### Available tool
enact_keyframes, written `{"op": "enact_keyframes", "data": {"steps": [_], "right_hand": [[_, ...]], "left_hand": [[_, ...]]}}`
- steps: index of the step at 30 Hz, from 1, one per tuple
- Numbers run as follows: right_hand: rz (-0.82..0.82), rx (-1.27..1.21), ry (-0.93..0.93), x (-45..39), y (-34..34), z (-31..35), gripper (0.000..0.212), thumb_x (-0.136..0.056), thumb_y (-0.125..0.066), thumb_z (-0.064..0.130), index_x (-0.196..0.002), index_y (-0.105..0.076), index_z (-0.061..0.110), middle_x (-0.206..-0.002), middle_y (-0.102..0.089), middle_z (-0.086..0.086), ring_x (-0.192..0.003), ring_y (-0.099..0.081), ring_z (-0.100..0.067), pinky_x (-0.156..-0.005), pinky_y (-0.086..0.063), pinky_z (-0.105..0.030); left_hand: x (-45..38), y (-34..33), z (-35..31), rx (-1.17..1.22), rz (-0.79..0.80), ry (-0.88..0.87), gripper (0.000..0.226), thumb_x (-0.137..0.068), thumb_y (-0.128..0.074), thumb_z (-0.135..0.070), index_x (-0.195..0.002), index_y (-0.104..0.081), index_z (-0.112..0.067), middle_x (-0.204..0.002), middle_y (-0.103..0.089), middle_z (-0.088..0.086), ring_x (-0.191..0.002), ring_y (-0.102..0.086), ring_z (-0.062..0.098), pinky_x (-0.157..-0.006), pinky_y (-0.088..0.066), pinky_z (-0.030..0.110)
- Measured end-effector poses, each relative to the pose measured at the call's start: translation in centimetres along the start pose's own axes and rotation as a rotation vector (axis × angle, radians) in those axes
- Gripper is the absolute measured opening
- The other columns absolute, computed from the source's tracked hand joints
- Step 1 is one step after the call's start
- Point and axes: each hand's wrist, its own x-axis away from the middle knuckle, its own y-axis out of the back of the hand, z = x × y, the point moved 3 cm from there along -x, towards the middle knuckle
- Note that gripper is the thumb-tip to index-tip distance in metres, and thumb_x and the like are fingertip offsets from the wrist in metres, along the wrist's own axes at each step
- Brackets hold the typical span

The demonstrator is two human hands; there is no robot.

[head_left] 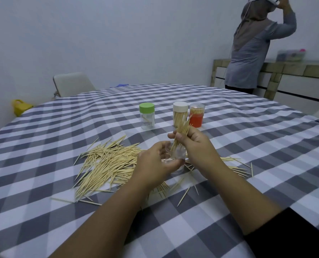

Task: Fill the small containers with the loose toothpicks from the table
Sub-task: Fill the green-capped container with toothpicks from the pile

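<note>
Pinching a toothpick bundle point(182, 135) tilted near-upright, right hand point(196, 146) holds its lower tips just above the clear container point(176, 159), which left hand point(155, 161) grips, loose pile point(108, 164) left.

Around the clear container point(177, 157) the room is tight: the left hand point(155, 161) closes its near-left side, the right hand point(196, 144) its right. The loose toothpick pile point(108, 162) litters the worktop point(248, 142) left of it, with strays to the right. Behind it stand three jars point(180, 114), well apart. Checked cloth in front of it lies bare between the forearms.
</note>
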Motion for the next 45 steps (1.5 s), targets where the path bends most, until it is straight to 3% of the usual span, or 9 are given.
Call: {"op": "enact_keyframes", "data": {"steps": [3,8,18,20,23,28,31,37,45], "right_hand": [[0.032,0.036,-0.011,0.2,-0.1,-0.4,0.013,-0.097,-0.050,0.016,-0.101,-0.060,0.022,-0.104,-0.069,0.004,-0.101,-0.063,-0.011,-0.088,-0.052,-0.032],[0.035,0.098,-0.007,0.4,0.2,-0.3,0.015,-0.096,-0.051,0.023,-0.109,-0.058,0.023,-0.112,-0.066,0.002,-0.098,-0.061,-0.005,-0.076,-0.052,-0.019],[0.043,0.143,-0.077,0.9,0.2,-0.1,0.028,-0.100,-0.040,0.035,-0.116,-0.061,0.024,-0.097,-0.061,0.016,-0.081,-0.059,0.005,-0.062,-0.046,-0.009],[0.068,0.148,-0.090,0.9,0.0,-0.2,0.035,-0.099,-0.041,0.035,-0.132,-0.050,0.026,-0.116,-0.056,0.014,-0.090,-0.053,0.008,-0.068,-0.041,-0.005],[0.095,0.153,-0.088,1.1,-0.1,-0.1,0.056,-0.095,-0.044,0.044,-0.146,-0.030,0.028,-0.143,-0.040,0.006,-0.113,-0.039,0.000,-0.088,-0.036,-0.019],[-0.029,0.228,-0.089,0.7,1.8,1.2,0.045,-0.098,-0.041,0.041,-0.140,-0.041,0.025,-0.135,-0.047,0.009,-0.114,-0.043,-0.005,-0.082,-0.034,-0.022],[-0.076,0.456,-0.154,0.1,4.8,1.6,0.030,-0.099,-0.045,0.020,-0.125,-0.059,0.019,-0.128,-0.058,-0.001,-0.103,-0.054,-0.013,-0.073,-0.042,-0.024],[0.286,1.259,-0.393,1.0,10.9,0.7,0.046,-0.096,-0.042,0.002,-0.139,-0.046,0.019,-0.143,-0.045,-0.007,-0.121,-0.048,-0.024,-0.095,-0.040,-0.030],[0.373,1.372,-0.425,2.3,12.9,0.1,0.053,-0.095,-0.051,0.009,-0.145,-0.035,0.021,-0.141,-0.046,-0.007,-0.121,-0.047,-0.025,-0.094,-0.039,-0.030]], "left_hand": [[0.0,0.0,-0.1,-0.001,-0.012,-0.005,0.076,-0.050,-0.072,-0.057,-0.119,-0.059,-0.029,-0.103,-0.069,-0.013,-0.096,-0.065,0.000,-0.091,-0.053,0.035],[0.0,0.1,0.2,-0.018,-0.007,-0.003,0.070,-0.058,-0.077,-0.051,-0.122,-0.058,-0.028,-0.100,-0.071,-0.012,-0.096,-0.065,-0.001,-0.089,-0.054,0.036],[-0.1,0.1,0.2,-0.023,-0.014,-0.002,0.062,-0.070,-0.082,-0.033,-0.126,-0.056,-0.024,-0.103,-0.069,-0.011,-0.096,-0.063,-0.002,-0.090,-0.054,0.032],[-0.1,0.1,0.2,-0.020,-0.016,-0.006,0.065,-0.069,-0.082,-0.034,-0.127,-0.055,-0.024,-0.105,-0.069,-0.009,-0.098,-0.064,0.000,-0.091,-0.054,0.034],[-0.2,0.1,0.3,-0.025,-0.016,-0.012,0.066,-0.069,-0.082,-0.036,-0.128,-0.055,-0.024,-0.110,-0.069,-0.008,-0.102,-0.063,0.001,-0.093,-0.053,0.034],[-0.1,0.1,0.0,-0.020,-0.021,0.004,0.065,-0.069,-0.083,-0.032,-0.127,-0.056,-0.022,-0.111,-0.068,-0.007,-0.102,-0.063,0.002,-0.096,-0.050,0.028],[0.0,0.2,-0.1,-0.023,-0.012,0.018,0.065,-0.069,-0.083,-0.032,-0.127,-0.056,-0.022,-0.112,-0.067,-0.007,-0.102,-0.062,0.002,-0.097,-0.049,0.026],[0.0,0.2,-0.1,-0.019,-0.009,0.020,0.065,-0.069,-0.083,-0.033,-0.128,-0.055,-0.022,-0.113,-0.067,-0.008,-0.102,-0.062,0.002,-0.097,-0.049,0.029],[0.0,0.2,-0.2,-0.005,-0.001,0.023,0.067,-0.070,-0.083,-0.033,-0.129,-0.054,-0.023,-0.115,-0.065,-0.008,-0.102,-0.061,0.001,-0.081,-0.050,0.014]]}}
